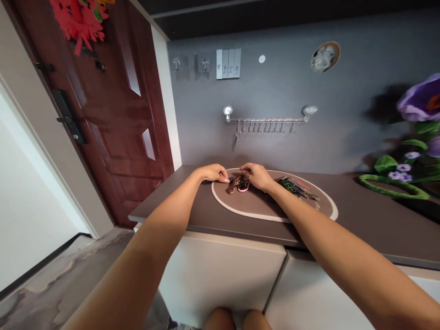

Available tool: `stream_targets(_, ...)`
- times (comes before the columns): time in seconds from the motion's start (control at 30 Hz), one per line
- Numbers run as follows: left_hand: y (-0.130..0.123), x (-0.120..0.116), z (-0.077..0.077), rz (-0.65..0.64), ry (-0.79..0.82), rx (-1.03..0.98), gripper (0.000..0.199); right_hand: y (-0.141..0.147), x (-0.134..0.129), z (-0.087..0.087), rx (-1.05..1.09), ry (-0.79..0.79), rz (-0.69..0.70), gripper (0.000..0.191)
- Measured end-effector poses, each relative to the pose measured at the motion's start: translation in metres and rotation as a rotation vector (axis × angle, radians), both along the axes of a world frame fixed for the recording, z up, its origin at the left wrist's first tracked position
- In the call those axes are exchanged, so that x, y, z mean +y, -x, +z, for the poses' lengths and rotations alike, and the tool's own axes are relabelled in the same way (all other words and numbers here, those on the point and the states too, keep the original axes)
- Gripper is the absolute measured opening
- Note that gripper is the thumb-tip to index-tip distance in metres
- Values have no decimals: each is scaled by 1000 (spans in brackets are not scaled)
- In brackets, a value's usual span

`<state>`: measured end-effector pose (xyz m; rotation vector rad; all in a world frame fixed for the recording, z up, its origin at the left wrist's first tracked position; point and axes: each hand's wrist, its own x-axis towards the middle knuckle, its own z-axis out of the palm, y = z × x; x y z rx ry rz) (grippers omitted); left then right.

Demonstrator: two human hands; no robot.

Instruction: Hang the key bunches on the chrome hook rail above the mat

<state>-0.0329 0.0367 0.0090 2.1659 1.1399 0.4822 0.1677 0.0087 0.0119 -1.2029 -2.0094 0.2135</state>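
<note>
A small dark and brown pile of items [234, 185], with a pink ring-like piece [243, 187], lies on the left part of an oval brown mat [264, 204] with a pale rim. My left hand [216, 173] is at the left of this pile, its fingers curled and pressed together; what they hold is too small to tell. From the right, my right hand [256, 175] reaches over the pile in a pinch, its held item hidden. Further right on the mat lies a second heap of items [295, 187], with green, red and metallic parts.
Above the counter [178, 197], a clear hook rail [268, 120] on the grey wall bears one hanging key-like item [237, 137]. Purple flowers with a green looped base [392, 188] stand at the right. A dark red door [113, 114] is at the left.
</note>
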Motion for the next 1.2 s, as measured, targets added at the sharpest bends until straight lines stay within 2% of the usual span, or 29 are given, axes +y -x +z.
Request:
stream_targets(0.13,3,5,-3,2,34,32,28,-2,4,-2,-85,-18,-53,20)
stream_targets(0.47,5,2,1,39,-166,172,15,-4,6,-3,-89,-10,-95,20)
stream_targets(0.7,6,2,3,122,-258,182,20,-3,0,0,-140,13,-105,22)
stream_targets(1.03,4,6,3,165,-237,-87,17,0,-5,2,-156,-14,-86,20)
stream_targets(1.2,-2,1,7,175,-159,-281,14,2,-7,3,-98,-65,-46,17)
